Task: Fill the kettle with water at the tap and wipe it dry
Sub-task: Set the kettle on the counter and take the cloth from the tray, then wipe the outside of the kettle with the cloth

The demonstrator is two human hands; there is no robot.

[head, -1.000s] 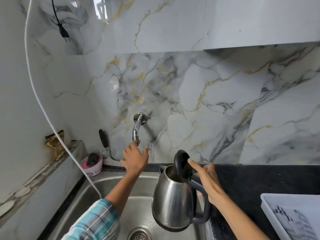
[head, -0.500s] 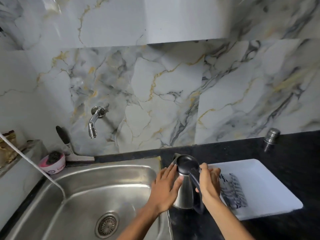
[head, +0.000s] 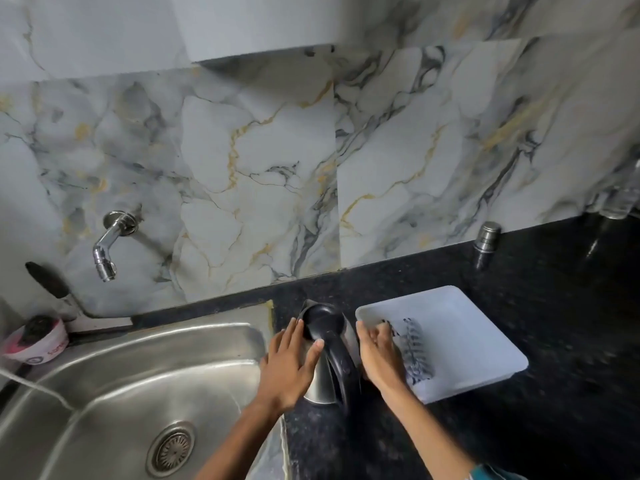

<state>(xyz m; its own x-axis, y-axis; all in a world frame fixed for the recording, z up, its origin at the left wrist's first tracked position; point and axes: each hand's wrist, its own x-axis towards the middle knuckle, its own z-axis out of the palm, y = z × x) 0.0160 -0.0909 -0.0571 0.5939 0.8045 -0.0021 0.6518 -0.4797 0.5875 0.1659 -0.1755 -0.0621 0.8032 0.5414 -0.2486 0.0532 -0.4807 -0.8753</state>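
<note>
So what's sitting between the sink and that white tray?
In the head view, the steel kettle stands on the dark counter between the sink and the white tray, with the left hand and right hand on either side.

We look down at a black speckled countertop [head: 519, 427] running under a glossy wall of marble-look panels [head: 263, 161], white with grey and gold veins (daylight gleams off the upper ones). Up top a pale box-like section [head: 259, 22] juts forward and shades the panels below it. Left of centre a stainless steel sink [head: 114, 386] is sunk into the counter, its drain [head: 170, 449] near the bottom edge. Far right, a small metal canister [head: 486, 237] stands where counter meets wall.
</note>
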